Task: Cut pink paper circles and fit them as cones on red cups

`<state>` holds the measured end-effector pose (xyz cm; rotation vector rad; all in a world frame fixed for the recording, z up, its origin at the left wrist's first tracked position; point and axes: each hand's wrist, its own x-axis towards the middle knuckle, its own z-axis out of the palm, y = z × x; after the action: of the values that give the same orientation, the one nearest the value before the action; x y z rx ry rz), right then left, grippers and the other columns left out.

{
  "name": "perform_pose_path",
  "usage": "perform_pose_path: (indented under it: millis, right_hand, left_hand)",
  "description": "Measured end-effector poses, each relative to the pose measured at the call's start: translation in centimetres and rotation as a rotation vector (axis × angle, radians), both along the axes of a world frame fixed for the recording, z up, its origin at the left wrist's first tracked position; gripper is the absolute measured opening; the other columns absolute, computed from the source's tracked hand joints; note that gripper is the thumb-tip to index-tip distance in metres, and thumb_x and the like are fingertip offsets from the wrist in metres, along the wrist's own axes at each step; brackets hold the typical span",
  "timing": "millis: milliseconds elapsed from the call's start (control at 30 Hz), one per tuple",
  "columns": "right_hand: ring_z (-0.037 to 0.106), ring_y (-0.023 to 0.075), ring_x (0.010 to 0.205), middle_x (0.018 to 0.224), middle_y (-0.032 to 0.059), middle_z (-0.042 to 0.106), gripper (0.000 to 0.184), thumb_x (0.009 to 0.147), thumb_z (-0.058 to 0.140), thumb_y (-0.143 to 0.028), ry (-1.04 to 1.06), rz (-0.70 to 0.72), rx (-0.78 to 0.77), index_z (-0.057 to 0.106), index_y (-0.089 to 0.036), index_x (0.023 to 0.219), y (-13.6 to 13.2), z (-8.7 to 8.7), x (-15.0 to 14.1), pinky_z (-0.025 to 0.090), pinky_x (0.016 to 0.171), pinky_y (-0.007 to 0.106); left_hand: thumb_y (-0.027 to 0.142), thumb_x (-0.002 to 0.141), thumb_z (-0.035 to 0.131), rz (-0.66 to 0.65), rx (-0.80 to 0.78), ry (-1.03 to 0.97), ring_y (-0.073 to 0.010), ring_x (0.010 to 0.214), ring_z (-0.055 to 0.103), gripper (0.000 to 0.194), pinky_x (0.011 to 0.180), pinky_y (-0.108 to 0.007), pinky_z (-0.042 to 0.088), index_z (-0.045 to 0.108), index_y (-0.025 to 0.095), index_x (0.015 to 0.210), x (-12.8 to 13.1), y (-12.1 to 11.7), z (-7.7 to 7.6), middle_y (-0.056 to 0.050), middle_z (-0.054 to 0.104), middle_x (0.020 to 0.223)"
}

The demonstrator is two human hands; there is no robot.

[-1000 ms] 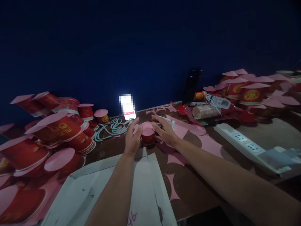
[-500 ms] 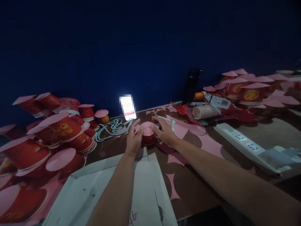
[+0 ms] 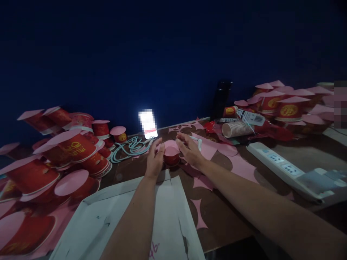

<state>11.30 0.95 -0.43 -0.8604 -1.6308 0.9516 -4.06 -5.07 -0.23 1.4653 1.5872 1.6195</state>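
A red paper cup (image 3: 171, 160) capped with a flat, round, pink paper disc (image 3: 171, 147) stood between the left hand (image 3: 154, 161) and right hand (image 3: 192, 151).
Each hand's thumb and fingers were apart, near opposite edges of the disc; whether they touched it could not be told. The cup stood on the brown counter (image 3: 225, 216), just beyond a creased, flat white sheet (image 3: 171, 206).

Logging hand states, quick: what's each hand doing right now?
Left hand: open, beside the red paper cup; contact unclear.
Right hand: open, on the cup's other side; contact unclear.
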Motion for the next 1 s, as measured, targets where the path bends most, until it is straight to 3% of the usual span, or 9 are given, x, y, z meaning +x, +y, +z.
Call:
perform_pose_path:
  millis: [200, 533, 733, 1000]
  right_hand:
    - [0.057, 0.0207, 0.112, 0.121, 0.0115, 0.060, 0.045, 0.088, 0.050, -0.043, -0.008, -0.013, 0.006, 0.051, -0.019, 0.127, 0.6, -0.4, -0.7, 0.045, 0.098, 0.039]
    - [0.057, 0.0200, 0.110, 0.118, 0.0096, 0.060, 0.041, 0.085, 0.052, -0.028, -0.011, -0.026, 0.089, 0.052, -0.021, 0.125, 0.5, 0.2, -0.7, 0.045, 0.097, 0.040]
    - [0.054, 0.0212, 0.114, 0.121, 0.0086, 0.061, 0.037, 0.091, 0.049, -0.030, -0.186, -0.073, 0.335, 0.057, -0.022, 0.126, 0.2, 0.7, 0.0, 0.042, 0.101, 0.041]
    - [0.053, 0.0224, 0.116, 0.126, 0.0039, 0.061, 0.037, 0.097, 0.039, -0.039, -0.462, -0.122, 0.525, 0.063, -0.026, 0.122, -0.7, 1.2, 0.3, 0.038, 0.104, 0.043]
  left_hand:
    - [0.042, 0.089, 0.049, -0.012, 0.016, 0.007, -0.0208, 0.123, 0.050, 0.038, 0.105, -0.037, 0.038, 0.057, 0.024, 0.122, -0.3, 0.4, -0.5, -0.007, 0.055, 0.132]
    - [0.035, 0.088, 0.051, 0.006, 0.035, 0.046, -0.0204, 0.120, 0.050, 0.039, 0.103, -0.038, 0.038, 0.054, 0.023, 0.125, -0.3, 0.4, -0.1, -0.007, 0.055, 0.131]
    - [0.036, 0.093, 0.042, 0.085, 0.191, 0.381, -0.0196, 0.120, 0.050, 0.035, 0.108, -0.040, 0.032, 0.063, 0.021, 0.117, -0.3, 0.2, 0.4, -0.008, 0.061, 0.123]
    - [0.035, 0.096, 0.031, 0.157, 0.190, 0.681, -0.0207, 0.123, 0.045, 0.042, 0.109, -0.041, 0.029, 0.061, 0.022, 0.123, -0.4, 0.1, 0.6, -0.006, 0.058, 0.130]
